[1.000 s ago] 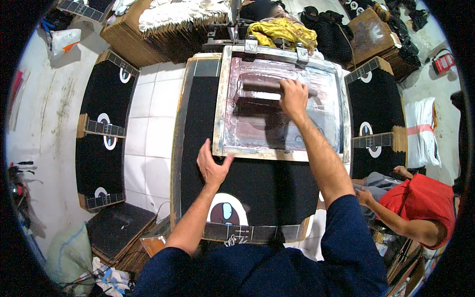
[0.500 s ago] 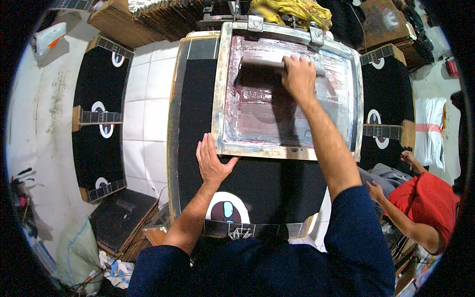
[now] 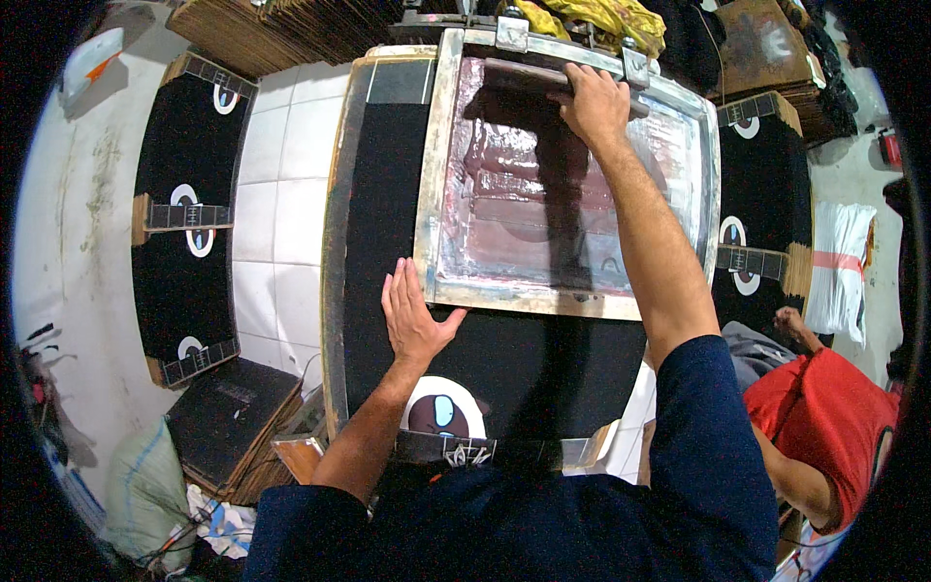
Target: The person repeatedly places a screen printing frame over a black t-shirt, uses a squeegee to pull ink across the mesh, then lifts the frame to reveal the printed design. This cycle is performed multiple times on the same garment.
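Note:
A wooden-edged printing screen (image 3: 543, 303) lies over black fabric (image 3: 388, 184) on a board in front of me. At the screen's far side my right hand (image 3: 594, 105) is wrapped round a long squeegee (image 3: 524, 76). Dark reddish-brown ink (image 3: 529, 160) streaks the mesh below it. My left hand (image 3: 415, 320) rests with fingers stretched along the screen's near left corner, its thumb spread at the lower edge. Near my body, a printed cartoon eye (image 3: 444, 412), white, brown and light blue, shows on the fabric.
Metal clamps (image 3: 512, 34) hold the screen's far edge. Boards with black printed fabric stand at left (image 3: 184, 116) and right (image 3: 761, 184). A person in a red top (image 3: 824, 417) is at the lower right. Yellow cloth (image 3: 621, 24) lies behind the screen; stacked boards (image 3: 233, 417) sit lower left.
My right hand has pushed the squeegee away from me to the screen's far edge. The left hand stays at the corner. The person in red has leaned nearer, and the view has shifted slightly.

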The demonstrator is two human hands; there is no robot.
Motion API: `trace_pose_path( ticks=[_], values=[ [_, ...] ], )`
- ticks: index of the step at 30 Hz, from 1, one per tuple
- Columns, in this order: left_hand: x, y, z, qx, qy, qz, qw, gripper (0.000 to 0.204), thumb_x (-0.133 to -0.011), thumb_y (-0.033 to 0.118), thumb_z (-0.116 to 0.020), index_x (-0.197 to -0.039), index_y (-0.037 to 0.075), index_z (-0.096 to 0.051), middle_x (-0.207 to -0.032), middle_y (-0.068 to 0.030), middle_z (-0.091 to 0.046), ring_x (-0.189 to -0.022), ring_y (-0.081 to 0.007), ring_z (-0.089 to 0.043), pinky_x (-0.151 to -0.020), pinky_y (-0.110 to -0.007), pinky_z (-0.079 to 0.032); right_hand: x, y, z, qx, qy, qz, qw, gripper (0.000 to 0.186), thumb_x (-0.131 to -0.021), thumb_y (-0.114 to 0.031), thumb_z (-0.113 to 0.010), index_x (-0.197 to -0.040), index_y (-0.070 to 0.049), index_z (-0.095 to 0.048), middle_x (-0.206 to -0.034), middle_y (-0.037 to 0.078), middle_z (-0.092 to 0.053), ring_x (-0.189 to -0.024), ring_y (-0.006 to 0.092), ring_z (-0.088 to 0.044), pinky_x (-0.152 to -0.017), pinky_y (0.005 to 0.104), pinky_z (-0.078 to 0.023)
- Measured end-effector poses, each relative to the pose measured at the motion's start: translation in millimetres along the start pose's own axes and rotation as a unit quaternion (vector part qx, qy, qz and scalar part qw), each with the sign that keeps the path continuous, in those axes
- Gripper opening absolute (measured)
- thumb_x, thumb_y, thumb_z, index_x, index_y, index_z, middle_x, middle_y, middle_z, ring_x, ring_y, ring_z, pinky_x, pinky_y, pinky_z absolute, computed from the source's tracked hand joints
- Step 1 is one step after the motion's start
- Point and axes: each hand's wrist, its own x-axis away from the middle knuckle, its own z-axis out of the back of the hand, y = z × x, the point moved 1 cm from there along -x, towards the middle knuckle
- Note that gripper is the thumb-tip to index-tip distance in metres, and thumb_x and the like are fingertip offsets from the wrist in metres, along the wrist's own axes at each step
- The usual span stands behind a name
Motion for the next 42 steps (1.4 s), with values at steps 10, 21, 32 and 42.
trace_pose_path(
  ticks=[10,21,32,42],
  values=[
    [-0.8,0.6,1.5,0.017,-0.006,0.005,1.000,0.121,-0.073,0.043,-0.090,-0.159,-0.006,-0.021,-0.161,-0.0276,-0.034,-0.152,-0.0391,-0.032,-0.125,-0.057,-0.022,141.1,-37.9,30.1,-0.049,0.041,0.013,0.998,0.034,-0.075,-0.010,-0.078,-0.105,-0.013,-0.063,-0.098,0.005,-0.060,-0.097,0.0279,-0.059,-0.088,0.0449,-0.043],
    [2.1,-9.5,-16.3,0.201,0.086,0.015,0.976,0.113,-0.073,0.019,-0.094,-0.160,-0.001,-0.025,-0.158,-0.0277,-0.042,-0.142,-0.0445,-0.048,-0.117,-0.052,-0.042,125.1,-33.3,41.1,-0.045,0.023,0.012,0.999,0.032,-0.082,-0.018,-0.079,-0.112,-0.016,-0.068,-0.103,0.003,-0.068,-0.106,0.0257,-0.062,-0.097,0.0440,-0.042],
    [6.0,-6.9,-17.5,0.242,0.121,0.002,0.963,0.112,-0.071,0.009,-0.092,-0.161,0.003,-0.026,-0.160,-0.0224,-0.042,-0.144,-0.0409,-0.047,-0.117,-0.045,-0.043,81.3,-14.4,53.6,-0.088,-0.104,0.006,0.991,0.042,-0.077,-0.016,-0.082,-0.118,-0.016,-0.071,-0.109,0.007,-0.075,-0.107,0.0316,-0.066,-0.091,0.0496,-0.047],
    [8.2,-3.6,-18.4,0.281,0.091,0.054,0.954,0.122,-0.072,0.010,-0.093,-0.162,-0.002,-0.012,-0.151,-0.0308,-0.047,-0.135,-0.0407,-0.055,-0.111,-0.043,-0.047,107.2,-23.7,69.8,-0.106,-0.159,-0.017,0.981,0.040,-0.076,-0.013,-0.081,-0.114,-0.014,-0.072,-0.106,0.008,-0.075,-0.102,0.0338,-0.067,-0.087,0.0501,-0.047]
  ],
)
